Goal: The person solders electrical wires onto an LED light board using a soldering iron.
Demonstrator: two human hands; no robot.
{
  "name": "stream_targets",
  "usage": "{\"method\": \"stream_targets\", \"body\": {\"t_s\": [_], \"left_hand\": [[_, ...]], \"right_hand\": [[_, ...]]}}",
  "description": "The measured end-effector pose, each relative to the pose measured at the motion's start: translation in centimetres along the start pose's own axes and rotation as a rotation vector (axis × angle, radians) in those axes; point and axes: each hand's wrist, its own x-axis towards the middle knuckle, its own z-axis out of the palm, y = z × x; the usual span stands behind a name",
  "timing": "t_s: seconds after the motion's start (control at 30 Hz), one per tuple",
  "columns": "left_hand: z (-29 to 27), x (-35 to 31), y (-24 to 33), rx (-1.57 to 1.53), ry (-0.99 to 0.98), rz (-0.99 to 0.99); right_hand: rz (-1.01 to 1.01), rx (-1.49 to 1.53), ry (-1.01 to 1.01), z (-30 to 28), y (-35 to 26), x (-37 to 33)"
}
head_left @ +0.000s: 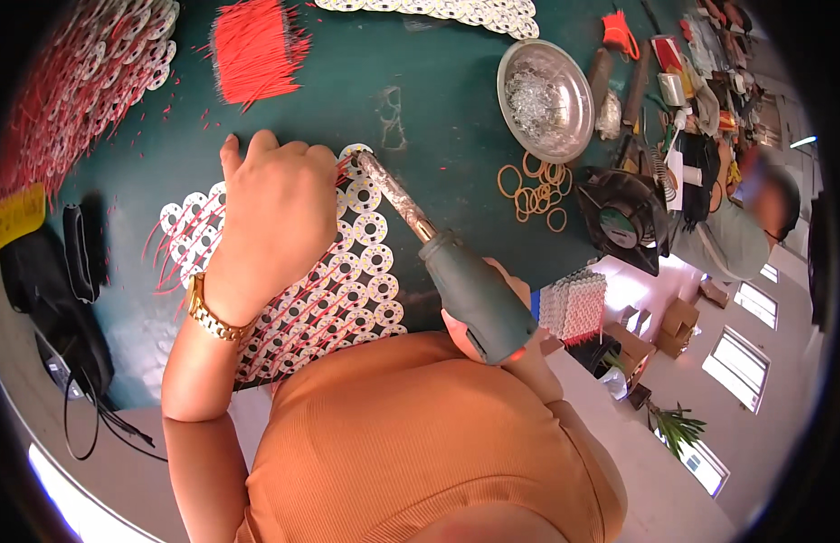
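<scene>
My right hand [513, 279] is wrapped round the dark green handle of a soldering iron [479, 294]. The iron's metal tip rests at a round white circuit board [356, 154] at the far end of a panel of such boards [370, 228]. Closed and bent over the same panel, my left hand [280, 195] has its fingertips beside the tip, where short red wires [345, 168] show at its edge. It seems to pinch a wire there, though the hand's back hides the grip. More red wires lie slanted across the panel's boards.
A bundle of red wires [252, 50] lies at the far side; wired boards [121, 63] are piled far left. On the right are a metal bowl [574, 95], rubber bands [539, 190], a black fan [623, 217] and tools. Another person [732, 235] sits beyond.
</scene>
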Motion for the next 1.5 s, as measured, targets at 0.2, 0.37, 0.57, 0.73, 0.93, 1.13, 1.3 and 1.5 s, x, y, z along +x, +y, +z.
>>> {"method": "stream_targets", "body": {"t_s": [0.2, 0.37, 0.57, 0.73, 0.93, 1.13, 1.3, 1.5], "left_hand": [[0.2, -0.1, 0.3, 0.016, 0.007, -0.013], [0.6, -0.2, 0.2, 0.008, 0.029, -0.002], [0.3, -0.1, 0.1, 0.005, 0.031, 0.006], [0.2, -0.2, 0.1, 0.025, 0.011, 0.002], [0.2, -0.2, 0.1, 0.016, 0.025, -0.002], [0.3, -0.3, 0.0, 0.013, 0.020, 0.001], [0.3, -0.3, 0.0, 0.004, 0.027, 0.010], [0.2, -0.2, 0.0, 0.033, 0.009, 0.012]], "right_hand": [[0.000, -0.046, -0.018, -0.3, 0.0, 0.0], [-0.007, -0.164, -0.077, 0.1, 0.6, -0.8], [-0.065, -0.099, 0.019, -0.1, 0.9, -1.4], [0.012, -0.018, -0.023, -0.5, 0.2, -0.6], [-0.038, -0.018, 0.036, 0.2, 0.8, -0.8], [-0.029, 0.065, 0.008, 0.2, 0.4, -0.6], [-0.086, -0.084, -0.042, -0.1, 0.5, -0.2], [-0.065, -0.086, -0.076, -0.2, 0.4, -0.5]]}}
